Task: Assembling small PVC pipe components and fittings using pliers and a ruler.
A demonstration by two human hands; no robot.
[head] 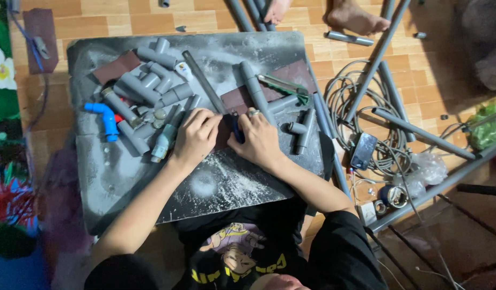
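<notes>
Dusty grey board [151,177] bears pipe fittings [146,86]; both hands press sandpaper [225,131].

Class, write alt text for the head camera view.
Two bare hands, left hand and right hand, press together on a dusty grey board strewn with grey pipe pieces and a blue elbow fitting.

- Left hand [197,134]: palm down, fingers curled, knuckles up, near bench centre.
- Right hand [259,138]: fingers bent, just beside left.
- Both forearms bare, angled inward.
</notes>
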